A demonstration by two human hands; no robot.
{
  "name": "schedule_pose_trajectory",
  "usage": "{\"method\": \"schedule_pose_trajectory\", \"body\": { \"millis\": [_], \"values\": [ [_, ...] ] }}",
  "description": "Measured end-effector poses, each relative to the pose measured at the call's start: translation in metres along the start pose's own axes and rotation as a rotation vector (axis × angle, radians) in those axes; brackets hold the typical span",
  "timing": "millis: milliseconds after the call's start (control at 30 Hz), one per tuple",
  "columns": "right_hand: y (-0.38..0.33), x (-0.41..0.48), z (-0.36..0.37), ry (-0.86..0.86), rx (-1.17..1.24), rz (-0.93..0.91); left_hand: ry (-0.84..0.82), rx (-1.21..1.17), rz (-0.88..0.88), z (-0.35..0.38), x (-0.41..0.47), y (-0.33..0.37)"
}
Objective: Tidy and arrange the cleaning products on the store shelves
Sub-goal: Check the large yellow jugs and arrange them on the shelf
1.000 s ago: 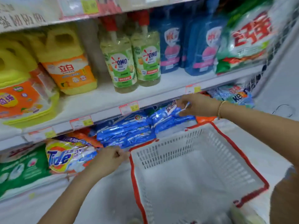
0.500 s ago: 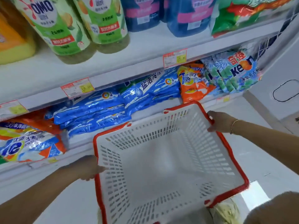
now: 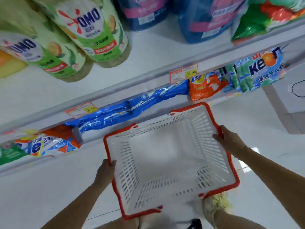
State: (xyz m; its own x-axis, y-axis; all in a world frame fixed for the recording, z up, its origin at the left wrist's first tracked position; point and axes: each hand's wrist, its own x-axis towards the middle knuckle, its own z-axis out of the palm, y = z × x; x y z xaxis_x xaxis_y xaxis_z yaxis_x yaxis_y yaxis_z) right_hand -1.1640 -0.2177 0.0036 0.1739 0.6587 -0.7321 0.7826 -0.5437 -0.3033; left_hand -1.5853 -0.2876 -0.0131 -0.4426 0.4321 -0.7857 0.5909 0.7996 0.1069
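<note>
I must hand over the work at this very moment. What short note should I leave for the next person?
Left hand grips the left rim of the basket; right hand grips the right rim. The basket is empty, held before the lower shelf.
Blue bags, an orange bag and green-blue bags lie on the lower shelf; OMO bottles stand on the upper shelf.
Done: the basket seems unloaded. Left: probably set the basket aside, then straighten the blue bags, which lie unevenly.
</note>
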Motion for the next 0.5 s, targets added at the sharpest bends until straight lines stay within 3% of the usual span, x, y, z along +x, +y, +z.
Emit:
{"method": "schedule_pose_trajectory", "body": {
  "millis": [133, 333, 500],
  "values": [
    [-0.005, -0.040, -0.004, 0.055, -0.046, 0.079, -0.010, -0.254, -0.204, 0.001, -0.045, -0.010],
    [-0.028, -0.121, -0.062, 0.091, -0.121, 0.048, 0.098, -0.295, -0.105, -0.068, -0.134, -0.006],
    [-0.092, -0.193, -0.104, 0.039, -0.129, -0.049, 0.238, -0.380, -0.051, -0.152, -0.213, -0.025]
  ]
}}
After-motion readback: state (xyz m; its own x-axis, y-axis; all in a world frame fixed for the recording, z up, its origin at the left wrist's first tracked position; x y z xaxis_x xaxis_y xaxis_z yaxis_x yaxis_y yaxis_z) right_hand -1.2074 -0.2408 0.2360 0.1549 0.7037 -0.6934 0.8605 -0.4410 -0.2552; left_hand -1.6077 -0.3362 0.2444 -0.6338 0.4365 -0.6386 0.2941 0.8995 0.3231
